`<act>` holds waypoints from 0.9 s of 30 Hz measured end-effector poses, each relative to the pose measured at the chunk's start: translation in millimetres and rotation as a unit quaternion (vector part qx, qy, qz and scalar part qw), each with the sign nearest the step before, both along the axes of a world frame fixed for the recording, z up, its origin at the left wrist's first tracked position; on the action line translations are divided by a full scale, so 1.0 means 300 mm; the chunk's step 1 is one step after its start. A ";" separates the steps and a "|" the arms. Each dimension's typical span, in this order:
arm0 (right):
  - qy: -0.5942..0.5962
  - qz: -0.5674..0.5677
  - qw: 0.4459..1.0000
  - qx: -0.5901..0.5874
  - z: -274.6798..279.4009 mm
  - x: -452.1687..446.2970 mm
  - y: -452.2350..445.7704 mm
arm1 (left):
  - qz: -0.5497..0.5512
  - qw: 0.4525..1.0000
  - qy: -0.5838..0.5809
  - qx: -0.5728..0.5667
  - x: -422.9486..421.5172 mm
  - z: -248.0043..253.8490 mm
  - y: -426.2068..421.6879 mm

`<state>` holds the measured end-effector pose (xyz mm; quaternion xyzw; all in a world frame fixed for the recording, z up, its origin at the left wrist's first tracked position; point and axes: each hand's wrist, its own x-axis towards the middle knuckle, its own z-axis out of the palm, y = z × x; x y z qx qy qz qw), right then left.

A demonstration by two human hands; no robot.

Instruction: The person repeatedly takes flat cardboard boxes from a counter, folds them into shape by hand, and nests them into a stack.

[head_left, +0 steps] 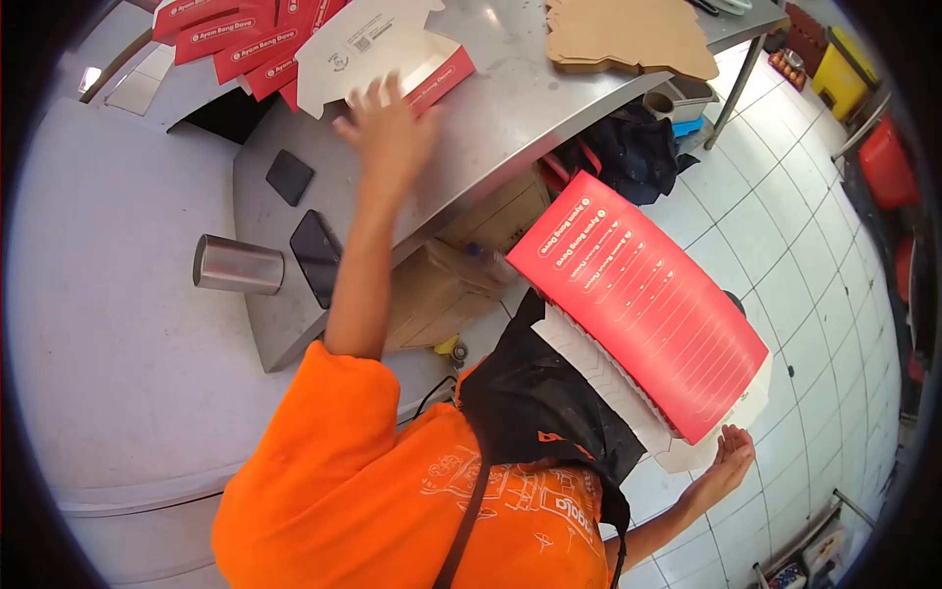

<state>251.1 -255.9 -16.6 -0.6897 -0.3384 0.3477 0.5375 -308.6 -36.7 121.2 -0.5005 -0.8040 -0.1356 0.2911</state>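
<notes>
My left hand reaches over the metal table with its fingers spread at the near edge of a partly folded red-and-white box. It holds nothing that I can see. A thick stack of red printed box blanks, with white flaps along its sides, lies tilted in front of my lap. At the stack's lower right end, my right hand has its fingers curled against a white flap. How far those fingers go under the flap is hidden. Beyond my left hand, several red boxes lie overlapping.
The metal table carries a black phone, a dark flat square, a steel cup lying sideways in view, and brown cardboard sheets. Cardboard cartons and a black bag sit below. White tiled floor spreads to the right.
</notes>
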 end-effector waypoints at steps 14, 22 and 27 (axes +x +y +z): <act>-0.583 0.181 0.782 0.126 0.560 -0.155 0.308 | -0.600 0.800 0.001 0.011 0.866 0.185 -0.097; -0.489 0.178 0.851 0.071 0.243 0.077 0.225 | -0.803 0.549 -0.216 -0.086 1.354 -0.167 0.006; -0.287 0.152 0.945 -0.033 0.144 0.039 0.124 | -0.732 0.528 -0.348 -0.252 1.370 -0.309 0.052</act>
